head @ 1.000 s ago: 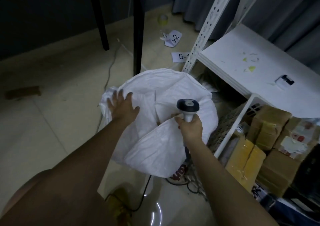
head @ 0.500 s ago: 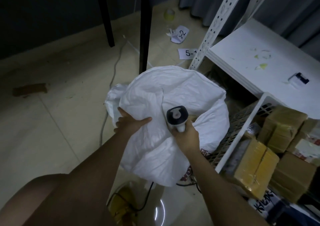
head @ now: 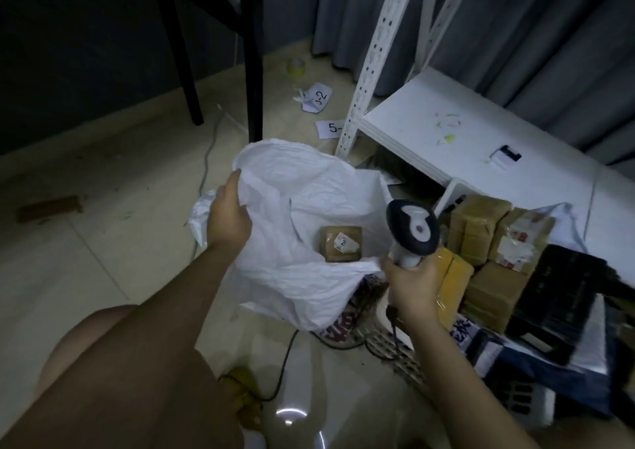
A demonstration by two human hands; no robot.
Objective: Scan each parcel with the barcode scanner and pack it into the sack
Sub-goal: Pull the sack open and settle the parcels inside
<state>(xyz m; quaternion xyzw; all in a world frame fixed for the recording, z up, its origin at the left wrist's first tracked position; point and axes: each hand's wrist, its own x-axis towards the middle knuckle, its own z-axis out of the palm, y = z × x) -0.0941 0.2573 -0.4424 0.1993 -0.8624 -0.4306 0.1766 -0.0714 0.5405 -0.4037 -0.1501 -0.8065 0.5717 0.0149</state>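
Left hand (head: 228, 221) grips the sack (head: 302, 214) rim, holding its mouth open; right hand (head: 410, 282) wraps the barcode scanner (head: 412, 233) at the sack's right edge. One parcel (head: 342, 244) lies inside; stacked parcels (head: 488, 242) right of the sack wait.

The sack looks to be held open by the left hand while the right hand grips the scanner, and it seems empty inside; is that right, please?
Not quite: the sack is not empty. The head view shows a brown parcel with a label lying inside. The left hand does hold the sack's edge, and the right hand grips the scanner.
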